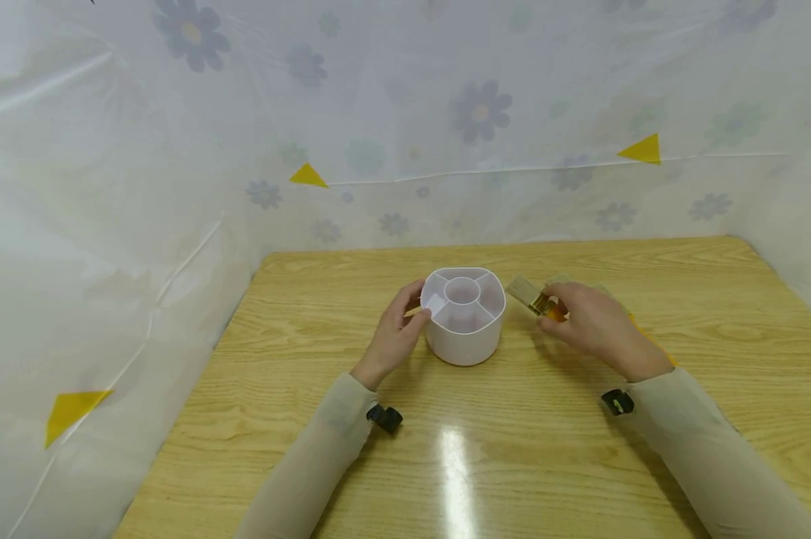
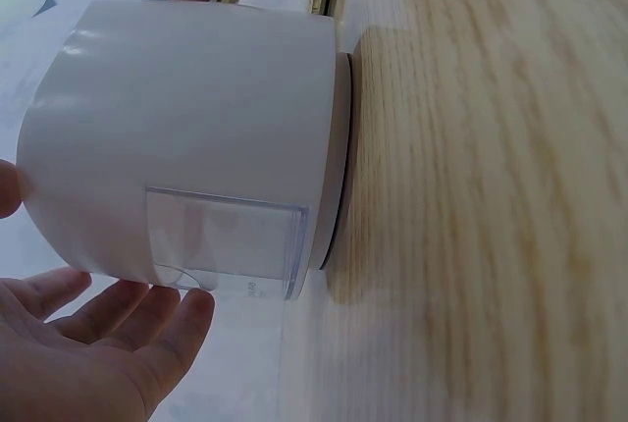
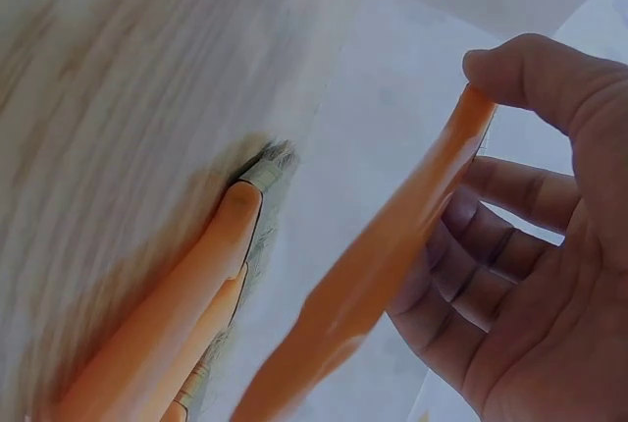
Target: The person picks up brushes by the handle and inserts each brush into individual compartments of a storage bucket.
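A white round desk organizer (image 1: 462, 348) with several compartments around a central ring stands upright on the table. My left hand (image 1: 395, 333) holds it by its left side, thumb at the rim. In the left wrist view a clear panel (image 2: 221, 236) shows low on its wall, fingertips beside it. My right hand (image 1: 594, 322) pinches a paintbrush (image 3: 353, 265) with an orange handle between thumb and fingers. Its pale bristles point toward the organizer, just right of the rim. More orange-handled paintbrushes (image 3: 211, 275) lie on the table beneath the right hand, partly hidden by it in the head view.
The wooden table (image 1: 298, 314) has a rounded far corner at each side. Flower-patterned plastic sheeting (image 1: 392, 112) hangs behind it, and pale sheeting covers the left side. Yellow triangles (image 1: 307, 176) are stuck on the sheeting. Each wrist carries a small black device (image 1: 385, 418).
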Motion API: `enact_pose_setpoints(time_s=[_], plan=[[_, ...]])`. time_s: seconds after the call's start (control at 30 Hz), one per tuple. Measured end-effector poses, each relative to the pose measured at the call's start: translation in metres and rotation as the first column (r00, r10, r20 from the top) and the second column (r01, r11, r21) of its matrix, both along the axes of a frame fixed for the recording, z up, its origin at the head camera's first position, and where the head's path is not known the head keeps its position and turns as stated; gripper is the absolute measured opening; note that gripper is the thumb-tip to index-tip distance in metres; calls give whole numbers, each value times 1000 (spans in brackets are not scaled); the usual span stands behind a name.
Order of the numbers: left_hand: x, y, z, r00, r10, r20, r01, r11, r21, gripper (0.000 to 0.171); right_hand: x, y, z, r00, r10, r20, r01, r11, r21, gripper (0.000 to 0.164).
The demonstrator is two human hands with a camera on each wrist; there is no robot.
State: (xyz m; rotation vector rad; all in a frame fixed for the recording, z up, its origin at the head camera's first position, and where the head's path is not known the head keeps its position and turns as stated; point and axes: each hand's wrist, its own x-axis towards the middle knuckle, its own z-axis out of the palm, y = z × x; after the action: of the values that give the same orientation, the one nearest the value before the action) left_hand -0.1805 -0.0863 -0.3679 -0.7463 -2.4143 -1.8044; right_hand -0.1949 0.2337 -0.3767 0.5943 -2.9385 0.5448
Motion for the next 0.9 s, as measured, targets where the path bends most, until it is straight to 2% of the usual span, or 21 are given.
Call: enact_pose_setpoints(time_s=[0.9], plan=[[1,0,1,1000,-6,5,6,1000,3,45,9,-3,11,998,-50,-37,51,999,10,50]])
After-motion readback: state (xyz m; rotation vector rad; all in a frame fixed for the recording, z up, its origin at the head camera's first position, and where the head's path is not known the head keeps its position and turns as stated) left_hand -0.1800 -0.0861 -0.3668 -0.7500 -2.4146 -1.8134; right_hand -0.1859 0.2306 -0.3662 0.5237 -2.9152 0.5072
